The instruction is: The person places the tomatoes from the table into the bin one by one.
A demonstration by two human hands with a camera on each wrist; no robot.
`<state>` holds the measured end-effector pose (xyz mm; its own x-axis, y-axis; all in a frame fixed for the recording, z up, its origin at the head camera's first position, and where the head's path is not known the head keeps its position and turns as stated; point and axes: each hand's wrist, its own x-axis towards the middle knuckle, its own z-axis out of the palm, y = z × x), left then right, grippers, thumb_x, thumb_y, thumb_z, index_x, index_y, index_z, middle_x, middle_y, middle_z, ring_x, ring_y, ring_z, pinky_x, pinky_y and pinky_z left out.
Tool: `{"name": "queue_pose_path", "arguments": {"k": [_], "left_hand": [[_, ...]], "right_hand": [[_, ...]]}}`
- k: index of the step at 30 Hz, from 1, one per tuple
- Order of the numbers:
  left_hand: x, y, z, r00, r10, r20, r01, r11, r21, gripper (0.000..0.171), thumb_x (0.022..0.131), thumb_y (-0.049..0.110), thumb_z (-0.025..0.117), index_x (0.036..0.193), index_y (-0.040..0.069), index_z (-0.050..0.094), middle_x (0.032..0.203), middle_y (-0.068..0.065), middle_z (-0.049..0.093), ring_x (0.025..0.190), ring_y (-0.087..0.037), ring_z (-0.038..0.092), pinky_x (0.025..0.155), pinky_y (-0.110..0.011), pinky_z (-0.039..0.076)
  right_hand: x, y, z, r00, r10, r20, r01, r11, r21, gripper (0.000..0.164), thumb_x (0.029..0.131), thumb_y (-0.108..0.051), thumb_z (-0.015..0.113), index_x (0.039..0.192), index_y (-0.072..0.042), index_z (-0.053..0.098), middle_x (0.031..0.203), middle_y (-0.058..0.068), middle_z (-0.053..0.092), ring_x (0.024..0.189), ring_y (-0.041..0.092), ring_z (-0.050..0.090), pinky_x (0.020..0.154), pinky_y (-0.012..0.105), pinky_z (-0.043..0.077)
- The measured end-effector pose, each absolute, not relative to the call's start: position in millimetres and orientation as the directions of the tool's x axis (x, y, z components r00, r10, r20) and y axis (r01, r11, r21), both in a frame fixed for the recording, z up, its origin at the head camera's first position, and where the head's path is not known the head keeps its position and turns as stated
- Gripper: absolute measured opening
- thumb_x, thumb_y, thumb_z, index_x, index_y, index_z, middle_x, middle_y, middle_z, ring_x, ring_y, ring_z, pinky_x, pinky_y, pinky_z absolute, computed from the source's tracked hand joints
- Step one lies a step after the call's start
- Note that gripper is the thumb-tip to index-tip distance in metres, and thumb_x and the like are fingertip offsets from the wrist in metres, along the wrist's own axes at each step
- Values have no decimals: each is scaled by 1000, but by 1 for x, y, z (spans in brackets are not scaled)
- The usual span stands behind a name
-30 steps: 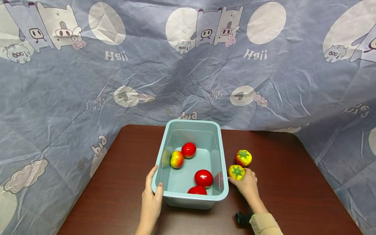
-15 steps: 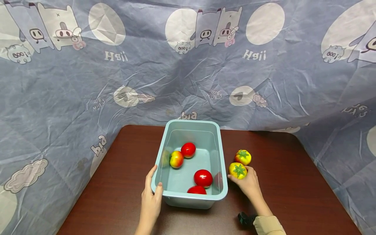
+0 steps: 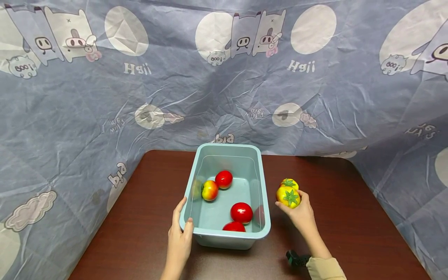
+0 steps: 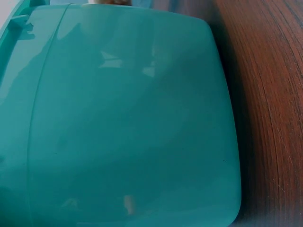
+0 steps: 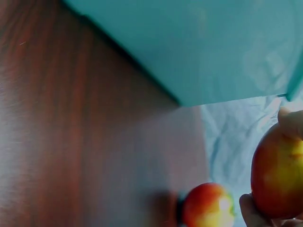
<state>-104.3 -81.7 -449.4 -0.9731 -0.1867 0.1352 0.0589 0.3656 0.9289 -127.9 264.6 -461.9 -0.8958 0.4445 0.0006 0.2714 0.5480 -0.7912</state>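
Note:
A yellow-red toy tomato with a green star-shaped top [image 3: 288, 197] is gripped between thumb and fingers of my right hand [image 3: 303, 213]. The right wrist view shows this tomato [image 5: 277, 175] raised off the table. Just behind it, partly covered, a similar toy tomato [image 3: 289, 182] sits on the table. My left hand [image 3: 179, 241] holds the near left corner of a light blue-green plastic bin [image 3: 231, 234], its thumb at the rim. Inside the bin lie a yellow-red tomato [image 3: 210, 190] and red ones [image 3: 224, 179]. Only the bin wall [image 4: 132, 118] fills most of the left wrist view; no fingers show there.
The brown wooden table [image 3: 147, 202] ends at a patterned grey-blue cloth [image 3: 210, 97] hanging behind it. A black strap-like object [image 3: 297, 259] is at the right sleeve. The bin's right wall stands between the right hand and the bin's inside.
My right hand has lifted the nearer toy tomato and moved slightly right and away, so it now overlaps the one behind. The left hand and bin have hardly moved.

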Motion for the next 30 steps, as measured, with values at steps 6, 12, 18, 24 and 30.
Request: {"name": "queue_pose_path", "arguments": {"k": [6, 12, 18, 24, 30], "left_hand": [[-104, -82, -450, -973, -186, 140, 64, 363, 930, 59, 94, 12, 49, 146, 37, 41, 147, -3, 51, 122, -25, 57, 95, -50, 44], [-104, -82, -450, -971, -187, 147, 72, 359, 931, 59, 93, 11, 49, 146, 35, 42, 147, -4, 51, 122, -25, 56, 96, -51, 43], [-104, -81, -449, -968, -189, 164, 85, 367, 926, 59, 93, 11, 50, 145, 38, 43, 144, -3, 54, 118, -24, 58, 93, -49, 44], [-104, -82, -449, -962, -195, 193, 109, 375, 921, 61, 92, 9, 50, 145, 38, 44, 141, -5, 57, 115, -24, 62, 93, -49, 46], [-103, -82, -449, -963, -200, 178, 93, 375, 922, 60, 92, 10, 51, 145, 39, 44, 142, -2, 56, 116, -22, 61, 93, -48, 46]], "right_hand": [[-127, 261, -432, -881, 465, 86, 203, 536, -819, 87, 80, -31, 80, 144, 1, 29, 134, 25, 44, 116, 39, 46, 101, 55, 41], [-128, 249, -404, -865, 442, 237, 77, 584, -808, 84, 75, -25, 84, 140, -1, 36, 131, 22, 48, 116, 37, 48, 99, 52, 39], [-129, 235, -383, -870, 388, 303, 2, 619, -786, 84, 72, -21, 86, 139, -5, 39, 131, 18, 50, 112, 34, 50, 94, 47, 39], [-133, 222, -368, -879, 293, 375, -102, 654, -750, 83, 71, -13, 87, 139, -5, 41, 130, 19, 51, 110, 34, 52, 93, 47, 41], [-138, 209, -362, -881, 157, 447, -220, 700, -679, 82, 69, -9, 87, 139, -4, 44, 127, 18, 52, 107, 34, 55, 92, 50, 46]]}}
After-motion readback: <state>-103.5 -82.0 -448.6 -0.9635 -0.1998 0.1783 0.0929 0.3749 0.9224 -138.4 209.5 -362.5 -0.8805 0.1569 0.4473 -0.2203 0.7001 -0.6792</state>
